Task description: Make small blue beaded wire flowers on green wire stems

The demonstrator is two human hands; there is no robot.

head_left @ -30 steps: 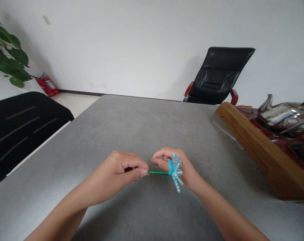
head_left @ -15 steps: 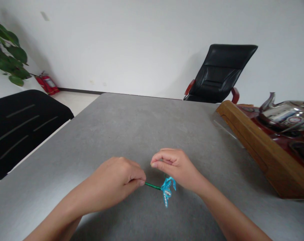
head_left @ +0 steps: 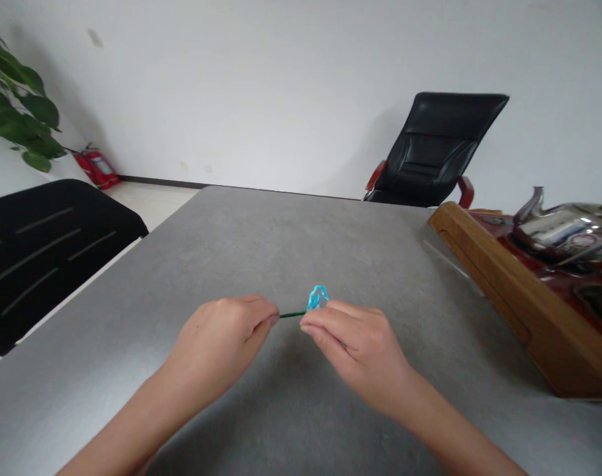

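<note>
Green stem [head_left: 292,314] bridges left hand [head_left: 226,334] and right hand [head_left: 363,344].

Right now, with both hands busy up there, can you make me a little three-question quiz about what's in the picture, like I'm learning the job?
1. Pick one: what colour is the thin stem that the left hand is pinching?
A) red
B) green
C) yellow

2. True or false: the silver kettle is off to the person's right, beyond the wooden tray edge.

3. Fill in the missing word: the little loops beside the fingers of the right hand are coloured ____.

Key: 1 B; 2 true; 3 blue
</note>
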